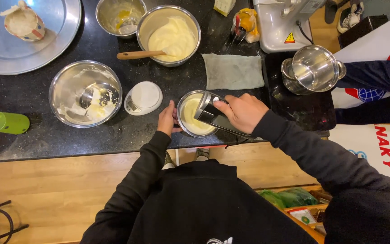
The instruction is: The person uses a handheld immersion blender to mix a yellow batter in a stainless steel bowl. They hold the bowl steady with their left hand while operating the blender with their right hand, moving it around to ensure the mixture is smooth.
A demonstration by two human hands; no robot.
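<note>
Black speckled stone desk runs w/ a glossy top, bright overhead light glinting off it. Light wood plank floor below my grips, nr my feet. Off to the right of my right grip, a wooden crate on the floor & white printed sheet beyond.

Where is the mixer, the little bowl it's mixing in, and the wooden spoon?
hand mixer (213, 115), head view, on its dark body under the right hand.
small metal bowl (190, 118), head view, on the pale cream inside.
wooden spoon (138, 55), head view, on the middle of its handle.
</note>
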